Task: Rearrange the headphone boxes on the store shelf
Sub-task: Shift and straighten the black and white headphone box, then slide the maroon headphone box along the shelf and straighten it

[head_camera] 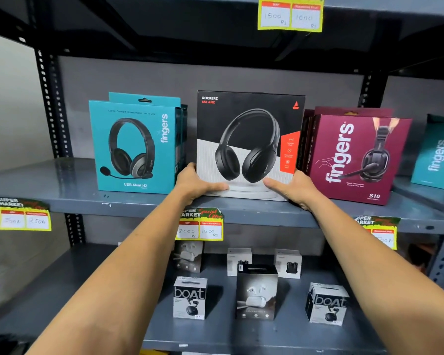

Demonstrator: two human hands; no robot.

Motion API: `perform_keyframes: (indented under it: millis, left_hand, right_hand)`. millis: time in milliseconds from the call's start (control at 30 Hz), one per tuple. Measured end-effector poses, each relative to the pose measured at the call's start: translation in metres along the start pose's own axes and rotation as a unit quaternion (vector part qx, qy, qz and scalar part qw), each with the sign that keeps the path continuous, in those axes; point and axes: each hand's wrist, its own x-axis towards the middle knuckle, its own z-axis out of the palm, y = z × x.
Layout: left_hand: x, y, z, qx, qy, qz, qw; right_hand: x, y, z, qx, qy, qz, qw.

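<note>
A black and white Rockerz headphone box (249, 129) stands upright in the middle of the grey shelf (62, 193). My left hand (196, 184) grips its lower left corner and my right hand (291, 187) grips its lower right corner, thumbs on the front face. A teal fingers box (136, 147) stands to its left, with another teal box behind it. A maroon fingers S10 box (354, 160) stands to its right, with more maroon boxes behind it.
A teal fingers box (438, 155) leans at the far right. Yellow price tags (200, 229) hang on the shelf edge. The lower shelf holds small earbud boxes (190, 298). Perforated black posts (49, 98) frame the shelf.
</note>
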Motion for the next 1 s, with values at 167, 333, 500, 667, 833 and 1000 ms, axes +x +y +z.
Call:
perform_keyframes:
  millis: [167, 333, 500, 667, 833, 1000]
  left_hand:
    - [-0.004, 0.001, -0.002, 0.034, 0.020, 0.014, 0.999]
    - [-0.007, 0.004, -0.003, 0.055, 0.027, 0.029, 0.998]
    - [-0.010, 0.006, -0.005, 0.066, 0.034, 0.034, 0.997]
    - [-0.013, 0.006, -0.006, 0.072, 0.040, 0.039, 0.996]
    - [-0.018, 0.009, -0.005, 0.096, 0.028, 0.029, 0.995]
    - [-0.048, 0.007, -0.007, 0.297, 0.157, 0.030, 0.941]
  right_hand:
    - [-0.006, -0.004, -0.001, -0.015, -0.009, -0.008, 1.000]
    - [-0.009, -0.007, -0.002, -0.024, -0.011, -0.011, 1.000]
    - [-0.010, -0.007, -0.002, -0.034, -0.005, -0.021, 0.999]
    - [-0.011, -0.008, -0.001, -0.044, 0.009, -0.020, 0.999]
    - [-0.012, -0.008, -0.002, -0.049, -0.015, 0.003, 0.999]
    - [-0.027, 0.001, -0.023, -0.209, -0.013, -0.050, 0.977]
